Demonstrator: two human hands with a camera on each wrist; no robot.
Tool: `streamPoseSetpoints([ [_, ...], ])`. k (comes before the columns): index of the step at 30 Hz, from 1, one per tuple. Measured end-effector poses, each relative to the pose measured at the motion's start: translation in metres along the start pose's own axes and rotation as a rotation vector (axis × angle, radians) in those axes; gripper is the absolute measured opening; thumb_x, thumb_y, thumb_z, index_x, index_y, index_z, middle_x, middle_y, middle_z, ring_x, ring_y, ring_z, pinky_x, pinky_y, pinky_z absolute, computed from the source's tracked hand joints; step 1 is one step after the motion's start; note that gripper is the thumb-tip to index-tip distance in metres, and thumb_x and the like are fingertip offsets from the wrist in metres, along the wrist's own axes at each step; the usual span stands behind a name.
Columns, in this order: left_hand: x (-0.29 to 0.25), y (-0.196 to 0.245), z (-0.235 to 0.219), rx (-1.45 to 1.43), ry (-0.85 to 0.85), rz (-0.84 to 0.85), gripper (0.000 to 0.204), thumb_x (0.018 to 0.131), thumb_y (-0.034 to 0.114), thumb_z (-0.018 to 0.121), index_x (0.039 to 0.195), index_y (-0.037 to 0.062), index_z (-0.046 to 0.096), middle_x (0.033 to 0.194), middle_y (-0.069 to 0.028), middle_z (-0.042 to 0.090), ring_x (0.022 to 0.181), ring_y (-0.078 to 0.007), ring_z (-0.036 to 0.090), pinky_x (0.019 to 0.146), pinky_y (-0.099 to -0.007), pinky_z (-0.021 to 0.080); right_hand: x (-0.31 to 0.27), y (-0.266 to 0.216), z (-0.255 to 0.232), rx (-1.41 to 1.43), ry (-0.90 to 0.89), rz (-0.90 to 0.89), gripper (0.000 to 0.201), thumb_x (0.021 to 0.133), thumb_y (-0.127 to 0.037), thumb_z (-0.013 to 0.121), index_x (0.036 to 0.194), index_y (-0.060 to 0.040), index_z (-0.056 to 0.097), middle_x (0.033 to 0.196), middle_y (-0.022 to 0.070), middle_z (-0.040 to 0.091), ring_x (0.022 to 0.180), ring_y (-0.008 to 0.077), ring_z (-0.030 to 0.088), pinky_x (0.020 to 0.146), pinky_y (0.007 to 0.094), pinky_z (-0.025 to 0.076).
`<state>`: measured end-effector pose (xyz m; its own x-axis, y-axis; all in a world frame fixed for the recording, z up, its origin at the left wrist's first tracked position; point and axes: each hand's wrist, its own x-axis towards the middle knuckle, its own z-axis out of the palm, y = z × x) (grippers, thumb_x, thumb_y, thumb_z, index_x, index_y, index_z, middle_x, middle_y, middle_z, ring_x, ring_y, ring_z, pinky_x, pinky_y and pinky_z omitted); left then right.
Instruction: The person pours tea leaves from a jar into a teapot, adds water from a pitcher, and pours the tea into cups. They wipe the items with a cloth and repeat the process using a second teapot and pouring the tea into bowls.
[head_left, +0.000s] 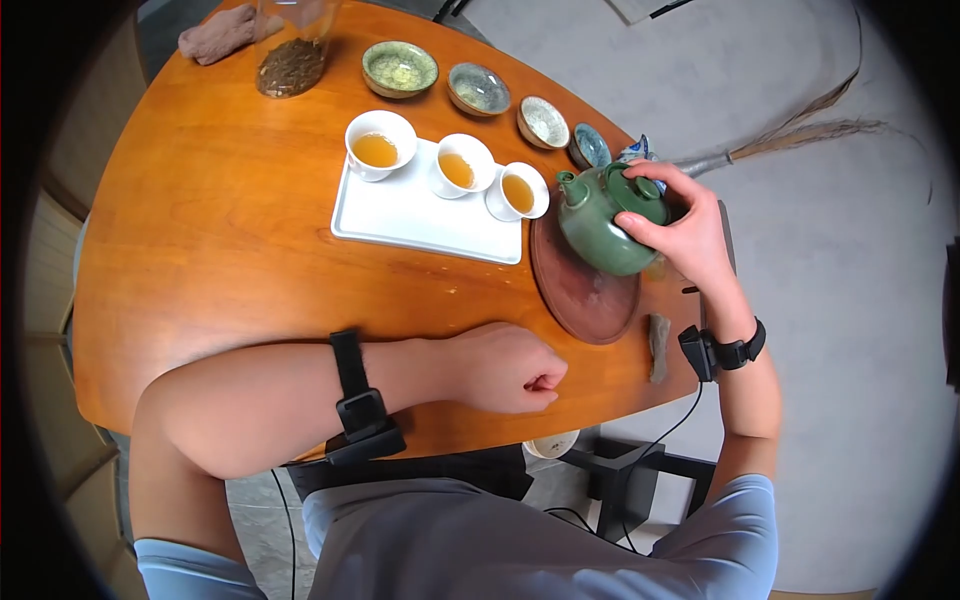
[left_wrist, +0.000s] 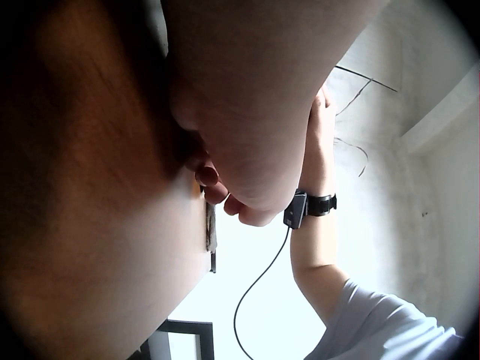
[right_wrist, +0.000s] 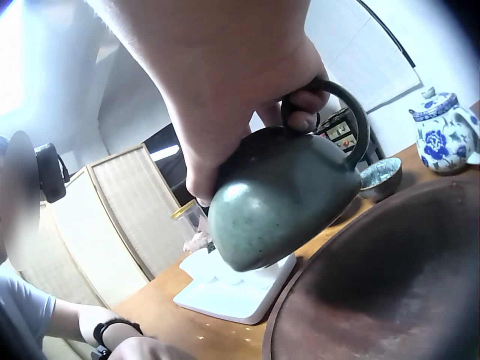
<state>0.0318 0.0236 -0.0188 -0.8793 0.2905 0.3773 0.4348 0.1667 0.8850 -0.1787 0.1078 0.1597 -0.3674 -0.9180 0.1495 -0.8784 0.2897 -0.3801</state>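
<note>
My right hand (head_left: 690, 225) grips a green teapot (head_left: 600, 230) by its handle, with the thumb against the body near the lid. In the right wrist view the teapot (right_wrist: 277, 202) hangs tilted above a round brown tray (head_left: 590, 310). Its spout points toward the nearest of three white cups, the right cup (head_left: 518, 193). This cup, the middle cup (head_left: 462, 166) and the left cup (head_left: 381, 146) hold amber tea and stand along a white rectangular tray (head_left: 430, 225). My left hand (head_left: 505, 368) rests near the table's front edge, its fingers curled in and holding nothing.
Several glazed bowls, among them a green bowl (head_left: 400, 68), line the far side. A clear jar (head_left: 290, 68) with dark dried leaves stands far left beside a pinkish lump (head_left: 218, 35). A blue-and-white pot (right_wrist: 442, 139) stands beyond the brown tray. A grey-brown piece (head_left: 658, 348) lies at right.
</note>
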Motion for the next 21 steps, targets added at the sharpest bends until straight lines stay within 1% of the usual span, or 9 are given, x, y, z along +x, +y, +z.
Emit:
streamPoseSetpoints([
  [2, 0.000, 0.000, 0.000, 0.003, -0.003, -0.003, 0.023, 0.091, 0.018, 0.073, 0.077, 0.0071, 0.057, 0.068, -0.0101, 0.059, 0.065, -0.0331, 0.058, 0.060, -0.0447, 0.043, -0.002, 0.009, 0.004, 0.105, 0.009, 0.021, 0.045, 0.075, -0.021, 0.092, 0.112, -0.0026, 0.074, 0.116, 0.0080, 0.075, 0.110, 0.0193, 0.069, 0.101, 0.0355, 0.053],
  [5, 0.000, 0.000, 0.000, -0.002, 0.013, 0.013, 0.024, 0.091, 0.018, 0.072, 0.077, 0.0073, 0.056, 0.067, -0.0100, 0.058, 0.064, -0.0334, 0.057, 0.060, -0.0450, 0.043, -0.005, 0.017, 0.007, 0.151, 0.021, 0.027, 0.045, 0.075, -0.020, 0.092, 0.112, -0.0022, 0.074, 0.116, 0.0075, 0.075, 0.110, 0.0185, 0.069, 0.102, 0.0355, 0.053],
  [11, 0.000, 0.000, 0.000, -0.024, 0.000, -0.010, 0.025, 0.091, 0.017, 0.073, 0.076, 0.0073, 0.055, 0.067, -0.0101, 0.057, 0.064, -0.0340, 0.056, 0.060, -0.0450, 0.042, -0.004, 0.015, 0.007, 0.165, 0.029, 0.029, 0.045, 0.075, -0.020, 0.092, 0.112, -0.0028, 0.074, 0.116, 0.0077, 0.075, 0.110, 0.0183, 0.069, 0.102, 0.0350, 0.053],
  [18, 0.000, -0.001, 0.001, -0.022, 0.020, 0.013, 0.025, 0.091, 0.016, 0.073, 0.076, 0.0071, 0.054, 0.067, -0.0095, 0.056, 0.065, -0.0332, 0.056, 0.060, -0.0444, 0.042, 0.000, 0.008, 0.004, 0.168, 0.032, -0.001, 0.045, 0.076, -0.019, 0.092, 0.114, -0.0034, 0.074, 0.117, 0.0066, 0.074, 0.110, 0.0176, 0.068, 0.102, 0.0337, 0.052],
  [21, 0.000, 0.000, 0.001, -0.022, 0.020, 0.015, 0.025, 0.091, 0.016, 0.073, 0.076, 0.0071, 0.054, 0.067, -0.0095, 0.057, 0.065, -0.0331, 0.056, 0.060, -0.0443, 0.042, -0.003, 0.009, 0.000, 0.183, 0.046, 0.031, 0.045, 0.076, -0.018, 0.092, 0.115, -0.0033, 0.073, 0.118, 0.0065, 0.073, 0.110, 0.0170, 0.067, 0.101, 0.0334, 0.052],
])
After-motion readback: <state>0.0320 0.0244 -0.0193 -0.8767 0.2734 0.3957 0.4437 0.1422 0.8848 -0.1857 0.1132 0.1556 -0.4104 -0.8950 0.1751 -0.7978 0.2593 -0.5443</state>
